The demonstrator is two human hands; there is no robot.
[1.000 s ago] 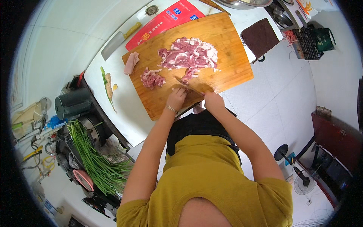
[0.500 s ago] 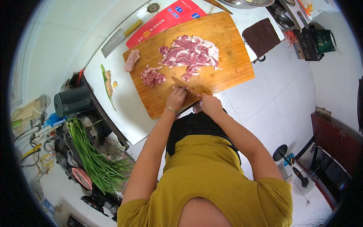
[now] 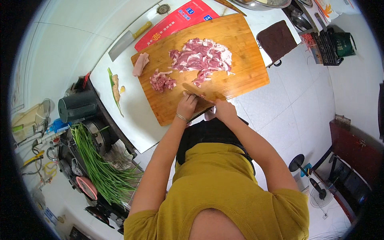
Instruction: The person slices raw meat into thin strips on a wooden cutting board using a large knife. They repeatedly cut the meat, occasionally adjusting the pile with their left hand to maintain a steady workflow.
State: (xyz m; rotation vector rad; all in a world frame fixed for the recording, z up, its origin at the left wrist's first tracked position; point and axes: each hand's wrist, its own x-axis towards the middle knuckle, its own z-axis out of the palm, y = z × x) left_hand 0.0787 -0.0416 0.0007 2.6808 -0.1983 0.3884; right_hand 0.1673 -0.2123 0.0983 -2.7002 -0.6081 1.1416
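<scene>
On the wooden cutting board [image 3: 244,68] my right hand [image 3: 226,110] grips a knife [image 3: 193,89] by its handle, the blade pointing to the far left. My left hand [image 3: 187,105], a bracelet at its wrist, is closed with its curled fingertips down on the board beside the blade; whatever they hold is hidden. Small bits of meat lie along the knife. A wide heap of sliced raw meat [image 3: 202,56] spreads over the board's middle, with a smaller pile of cut meat [image 3: 162,81] to its left. One pale, unsliced meat piece [image 3: 141,65] rests near the board's left edge.
A cleaver [image 3: 127,41] lies behind the board, next to a red printed sheet [image 3: 176,25]. Ginger [image 3: 116,87] and a green onion [image 3: 113,96] are on the white counter at left. Below stand a dark green pitcher [image 3: 78,107] and long green chives [image 3: 98,162].
My left fingertips have drawn back slightly from the knife, and more of its blade shows. My right hand has barely moved. The meat piles look the same.
</scene>
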